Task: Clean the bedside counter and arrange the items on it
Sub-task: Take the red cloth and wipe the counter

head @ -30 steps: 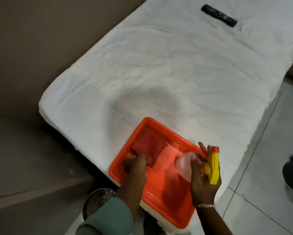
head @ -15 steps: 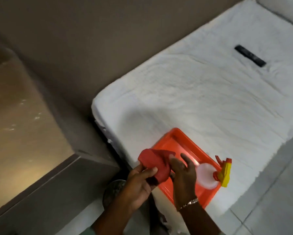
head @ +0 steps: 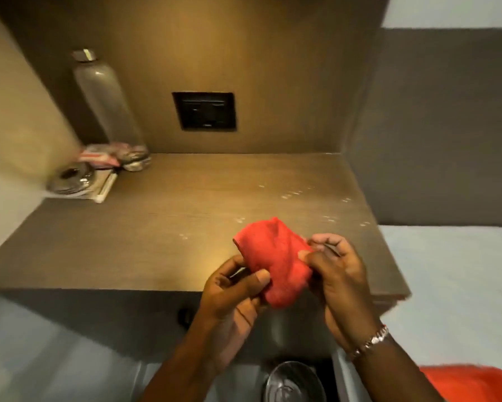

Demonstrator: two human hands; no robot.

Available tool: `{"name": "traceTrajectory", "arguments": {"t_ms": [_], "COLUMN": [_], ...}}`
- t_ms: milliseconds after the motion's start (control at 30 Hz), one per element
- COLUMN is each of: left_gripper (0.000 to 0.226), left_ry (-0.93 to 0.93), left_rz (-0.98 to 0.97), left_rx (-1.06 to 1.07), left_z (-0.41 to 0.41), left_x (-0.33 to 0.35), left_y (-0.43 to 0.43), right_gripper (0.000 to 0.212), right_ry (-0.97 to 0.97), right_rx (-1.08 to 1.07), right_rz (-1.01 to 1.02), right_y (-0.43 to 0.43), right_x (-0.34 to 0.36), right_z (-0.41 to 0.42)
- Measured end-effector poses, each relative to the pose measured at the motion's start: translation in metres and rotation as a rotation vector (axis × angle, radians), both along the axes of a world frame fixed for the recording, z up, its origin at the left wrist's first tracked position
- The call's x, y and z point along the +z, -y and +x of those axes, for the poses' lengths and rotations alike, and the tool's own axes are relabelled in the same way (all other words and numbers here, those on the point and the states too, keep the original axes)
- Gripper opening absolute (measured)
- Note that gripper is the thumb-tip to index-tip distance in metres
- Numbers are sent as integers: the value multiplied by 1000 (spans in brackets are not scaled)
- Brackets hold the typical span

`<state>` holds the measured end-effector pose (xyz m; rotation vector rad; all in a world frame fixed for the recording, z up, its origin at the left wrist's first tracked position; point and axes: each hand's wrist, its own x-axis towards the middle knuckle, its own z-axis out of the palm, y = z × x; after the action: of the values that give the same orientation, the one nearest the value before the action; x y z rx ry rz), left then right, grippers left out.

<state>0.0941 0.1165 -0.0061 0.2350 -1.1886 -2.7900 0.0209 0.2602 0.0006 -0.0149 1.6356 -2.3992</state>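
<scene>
A red cloth (head: 273, 262) is held bunched between both hands, just above the front edge of the brown bedside counter (head: 162, 227). My left hand (head: 232, 297) grips its lower left side and my right hand (head: 339, 274) pinches its right side. Small wet droplets (head: 296, 194) speckle the counter's right half. At the back left corner stand a tall grey bottle (head: 104, 97), a small round metal dish (head: 71, 178) on a white booklet (head: 104, 190), and some wrapped packets (head: 113, 158).
A dark socket panel (head: 205, 111) is set in the wall behind the counter. A metal bin (head: 293, 381) stands on the floor below. The white bed (head: 453, 285) lies to the right, with the orange tray's edge (head: 470, 381) at the lower right.
My left hand took the red cloth out of the orange tray, the right hand let go of the spray bottle and joined it, and my view turned left from the bed to the counter.
</scene>
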Motion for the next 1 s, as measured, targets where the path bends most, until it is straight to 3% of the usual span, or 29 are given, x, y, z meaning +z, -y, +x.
{"name": "traceTrajectory", "arguments": {"t_ms": [67,167,267,367,433,500,633,700,833,933,1000], "left_gripper": [50,25,15,14,25,40,62,68,72,70,68], "left_ry": [-19,80,254,263,244,260,310,299,284,270,257], "left_rz": [-19,-221,-654,-1113,-1361,-1571,-1976,-2046,-2072,-2090,-2084], "left_rx": [90,284,480,603,537,316,31,-14,-21,-30,-42], "left_z": [6,7,15,26,25,15,-4,-3,-9,-23,-29], "left_x": [-1,-7,-23,-37,-44,-51,-66,-71,-71,-68,-68], "left_y": [53,115,161,208,234,252,274,280,284,290,298], "right_gripper": [27,18,10,24,41,59,52,51,59,60,58], "right_ry": [-80,-265,-544,-708,-703,-786,-967,-968,-631,-466,-513], "right_rx": [78,147,157,132,238,365,444,410,252,119,176], "right_rz": [77,375,889,1266,1375,1552,1602,1647,1812,1797,1737], "right_y": [63,123,143,154,171,201,209,170,124,177,227], "right_x": [1,-8,-23,-24,-23,-31,-46,-52,-44,-39,-39], "right_z": [-1,-4,-6,-10,-5,11,24,11,-33,-56,-49]}}
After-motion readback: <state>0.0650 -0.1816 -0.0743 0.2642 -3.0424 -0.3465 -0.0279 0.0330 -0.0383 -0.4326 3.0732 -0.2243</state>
